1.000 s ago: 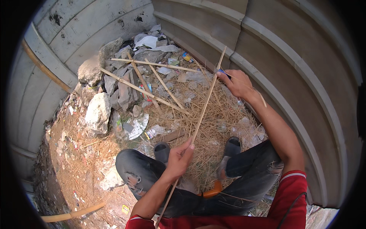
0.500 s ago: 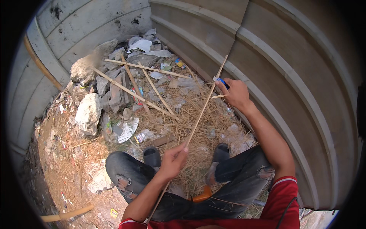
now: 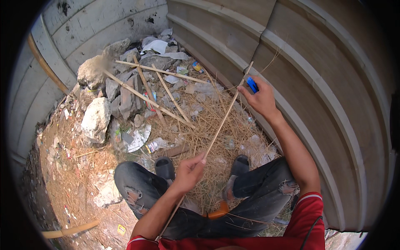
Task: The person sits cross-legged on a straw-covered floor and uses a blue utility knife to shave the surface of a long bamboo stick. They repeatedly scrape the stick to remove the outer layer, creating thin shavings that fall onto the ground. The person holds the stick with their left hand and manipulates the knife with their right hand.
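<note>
A long thin bamboo stick (image 3: 221, 129) slants from the far right down between my knees and under my left forearm. My left hand (image 3: 189, 171) is closed around its middle, thumb and fingers pinching it. Near the stick's far end, my right hand (image 3: 260, 98) grips a blue-handled cutter knife (image 3: 252, 85). Its blade cannot be made out. The right thumb lies against or just beside the stick; contact is unclear. A wispy, thin strand (image 3: 273, 56) shows past the right fingers, in front of the metal wall.
Several split bamboo strips (image 3: 150, 98) lie crossed over rocks (image 3: 96, 121) and dry shavings (image 3: 225, 139). A corrugated metal wall (image 3: 316, 91) rises close on my right, a pale panel wall (image 3: 100, 27) behind. An orange object (image 3: 218, 211) sits between my legs; a bamboo piece (image 3: 73, 230) lies lower left.
My right hand has shifted slightly up and right with the knife, and its fingers have turned. A sliver beside the stick is no longer there; a wispy strand now shows beyond the hand.
</note>
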`<control>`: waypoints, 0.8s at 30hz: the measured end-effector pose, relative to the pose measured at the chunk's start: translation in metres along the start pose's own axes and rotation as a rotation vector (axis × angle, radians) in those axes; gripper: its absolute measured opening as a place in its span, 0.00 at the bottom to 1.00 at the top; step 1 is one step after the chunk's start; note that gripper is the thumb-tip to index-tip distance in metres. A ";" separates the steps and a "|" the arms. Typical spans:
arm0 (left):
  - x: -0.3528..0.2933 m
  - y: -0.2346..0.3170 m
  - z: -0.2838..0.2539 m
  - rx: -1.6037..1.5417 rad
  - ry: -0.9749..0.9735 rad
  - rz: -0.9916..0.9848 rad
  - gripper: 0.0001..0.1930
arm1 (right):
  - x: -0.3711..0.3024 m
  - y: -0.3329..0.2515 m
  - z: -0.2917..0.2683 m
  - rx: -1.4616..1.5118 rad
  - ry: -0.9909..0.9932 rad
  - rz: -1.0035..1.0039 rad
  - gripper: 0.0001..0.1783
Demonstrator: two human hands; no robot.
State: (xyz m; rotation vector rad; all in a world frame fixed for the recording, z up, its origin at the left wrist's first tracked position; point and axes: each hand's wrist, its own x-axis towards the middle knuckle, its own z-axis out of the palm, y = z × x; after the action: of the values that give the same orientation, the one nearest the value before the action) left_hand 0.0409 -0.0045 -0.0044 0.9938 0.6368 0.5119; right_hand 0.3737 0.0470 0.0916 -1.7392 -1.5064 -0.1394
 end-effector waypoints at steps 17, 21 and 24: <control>0.005 0.007 -0.001 -0.063 -0.100 -0.034 0.22 | 0.005 0.057 -0.007 0.275 -0.046 0.453 0.24; 0.004 0.049 0.002 -0.022 -0.022 0.040 0.23 | -0.010 0.035 0.009 0.385 -0.280 0.439 0.29; -0.002 0.128 -0.001 0.144 0.179 0.357 0.22 | -0.007 0.010 0.010 0.195 -0.513 0.404 0.30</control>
State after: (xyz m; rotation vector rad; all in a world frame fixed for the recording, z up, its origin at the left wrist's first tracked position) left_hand 0.0250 0.0528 0.1089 1.2154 0.6652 0.8863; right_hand 0.3765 0.0479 0.0761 -1.9635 -1.4105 0.6844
